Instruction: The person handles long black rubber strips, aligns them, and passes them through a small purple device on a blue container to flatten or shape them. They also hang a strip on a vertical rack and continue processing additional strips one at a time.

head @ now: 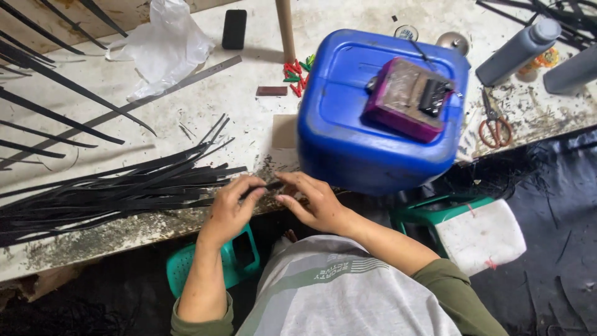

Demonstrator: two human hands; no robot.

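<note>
Black thin rubbery strip (pixel 271 185) gets pinched at the counter (pixel 249 99) edge, left hand (pixel 229 208) and right hand (pixel 314 200) both clenched on it. Its long axis runs 9-to-3 between the grips, with the loose black strip pile (pixel 118 186) off at 9 o'clock, nearer the left.
</note>
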